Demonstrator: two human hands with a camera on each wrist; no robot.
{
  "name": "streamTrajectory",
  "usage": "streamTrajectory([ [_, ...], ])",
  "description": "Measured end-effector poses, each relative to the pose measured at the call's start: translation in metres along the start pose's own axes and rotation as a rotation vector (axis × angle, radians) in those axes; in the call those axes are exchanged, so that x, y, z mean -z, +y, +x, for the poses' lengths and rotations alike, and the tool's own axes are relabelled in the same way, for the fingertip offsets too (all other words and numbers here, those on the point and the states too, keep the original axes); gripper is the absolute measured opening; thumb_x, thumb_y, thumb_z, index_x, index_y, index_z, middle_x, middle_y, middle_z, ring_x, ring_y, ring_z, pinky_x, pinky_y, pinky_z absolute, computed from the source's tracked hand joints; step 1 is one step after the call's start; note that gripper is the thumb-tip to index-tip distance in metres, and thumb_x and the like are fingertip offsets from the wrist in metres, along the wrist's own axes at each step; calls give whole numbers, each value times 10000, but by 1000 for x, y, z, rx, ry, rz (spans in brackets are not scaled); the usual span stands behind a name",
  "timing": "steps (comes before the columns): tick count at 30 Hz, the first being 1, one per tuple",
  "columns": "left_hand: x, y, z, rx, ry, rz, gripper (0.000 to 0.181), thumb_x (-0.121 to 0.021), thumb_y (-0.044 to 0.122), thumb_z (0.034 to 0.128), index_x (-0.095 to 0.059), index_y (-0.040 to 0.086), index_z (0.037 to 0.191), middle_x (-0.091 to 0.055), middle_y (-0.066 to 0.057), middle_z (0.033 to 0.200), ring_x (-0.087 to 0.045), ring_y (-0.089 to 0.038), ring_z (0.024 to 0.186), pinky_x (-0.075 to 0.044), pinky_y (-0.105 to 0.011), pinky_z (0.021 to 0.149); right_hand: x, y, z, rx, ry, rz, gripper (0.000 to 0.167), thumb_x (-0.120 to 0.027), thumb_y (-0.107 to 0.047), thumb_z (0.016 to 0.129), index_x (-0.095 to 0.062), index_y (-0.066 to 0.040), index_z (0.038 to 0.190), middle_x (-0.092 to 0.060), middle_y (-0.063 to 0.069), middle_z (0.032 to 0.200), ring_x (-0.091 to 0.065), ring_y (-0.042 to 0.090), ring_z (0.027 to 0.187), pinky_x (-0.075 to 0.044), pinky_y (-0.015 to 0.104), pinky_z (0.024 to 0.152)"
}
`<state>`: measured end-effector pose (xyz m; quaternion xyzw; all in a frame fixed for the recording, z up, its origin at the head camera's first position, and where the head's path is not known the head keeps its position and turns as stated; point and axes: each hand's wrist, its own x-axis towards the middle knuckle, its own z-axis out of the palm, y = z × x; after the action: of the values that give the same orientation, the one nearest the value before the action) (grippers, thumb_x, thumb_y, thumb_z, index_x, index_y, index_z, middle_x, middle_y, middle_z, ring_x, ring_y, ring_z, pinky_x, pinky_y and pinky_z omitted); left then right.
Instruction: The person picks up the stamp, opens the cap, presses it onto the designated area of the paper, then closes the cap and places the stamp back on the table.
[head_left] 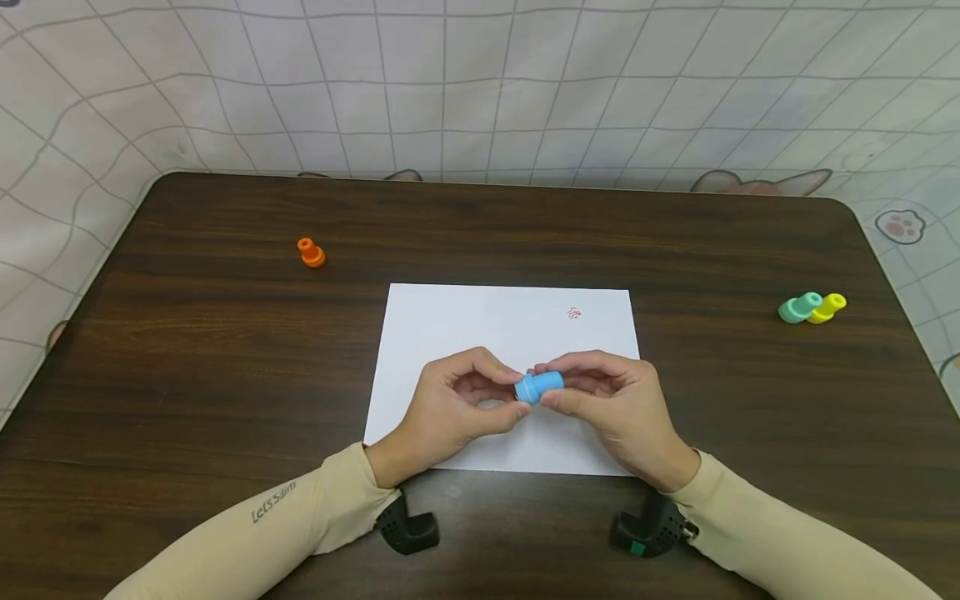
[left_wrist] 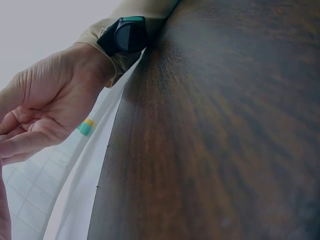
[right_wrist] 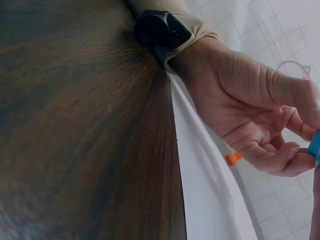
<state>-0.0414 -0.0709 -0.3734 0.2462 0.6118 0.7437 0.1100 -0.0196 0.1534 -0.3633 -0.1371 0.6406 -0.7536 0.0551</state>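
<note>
A small blue stamp point(head_left: 540, 386) is held nearly level above the white paper point(head_left: 450, 321), between both hands. My left hand point(head_left: 457, 400) pinches its wider left end with thumb and index finger. My right hand point(head_left: 618, 400) grips the narrower right end between thumb and fingers. A sliver of red shows at the stamp's left end. In the right wrist view the left hand point(right_wrist: 255, 110) appears beside the blue stamp point(right_wrist: 314, 146), which is cut off by the edge. The left wrist view shows the right hand point(left_wrist: 57, 95); the stamp is out of sight there.
A small red print point(head_left: 573, 313) marks the paper's upper right. An orange stamp point(head_left: 311, 252) stands at the table's back left. Toward the right edge, a teal stamp point(head_left: 799, 307) and a yellow stamp point(head_left: 828, 307) stand close together. A grid-patterned cloth point(head_left: 480, 92) hangs behind the dark table point(head_left: 187, 375).
</note>
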Motion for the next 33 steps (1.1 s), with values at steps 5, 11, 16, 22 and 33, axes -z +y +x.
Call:
streamTrajectory([
  [5,0,-1,0,-9,-2,-1,235,-772,-142,793,-639,-131,987,-629,-355,992,-722,-42,899,-647,-269,853,-1,-1,-1,5,-20,-11,262,-755,127,847,-695,141,1101,-797,-12,1107,-786,154,1018,-639,323,899],
  [11,0,-1,-1,-2,0,-5,237,-760,-154,783,-637,-138,985,-679,-162,973,-721,-32,894,-646,-252,844,-2,-3,-2,9,-27,-37,286,-766,121,838,-667,210,1092,-795,-27,1089,-787,152,1000,-642,343,893],
  [16,-1,0,-2,-1,-3,-17,239,-765,-132,785,-641,-136,989,-666,-204,970,-719,-52,890,-646,-254,846,-3,-6,-3,7,-25,-48,291,-768,127,832,-672,209,1094,-796,-40,1077,-789,145,979,-645,344,877],
  [22,-2,1,-2,-19,-2,-14,234,-748,-154,781,-638,-138,987,-611,-364,978,-713,-54,897,-644,-253,854,-3,-8,-3,15,-15,-72,288,-778,125,824,-683,197,1086,-797,-50,1063,-788,135,960,-649,324,859],
  [33,-2,3,-2,-1,40,14,254,-726,-160,782,-632,-123,1015,-615,-326,1014,-714,-37,894,-643,-247,856,2,-6,0,18,67,-73,280,-780,93,842,-710,140,1109,-802,-42,1058,-785,103,940,-641,305,876],
])
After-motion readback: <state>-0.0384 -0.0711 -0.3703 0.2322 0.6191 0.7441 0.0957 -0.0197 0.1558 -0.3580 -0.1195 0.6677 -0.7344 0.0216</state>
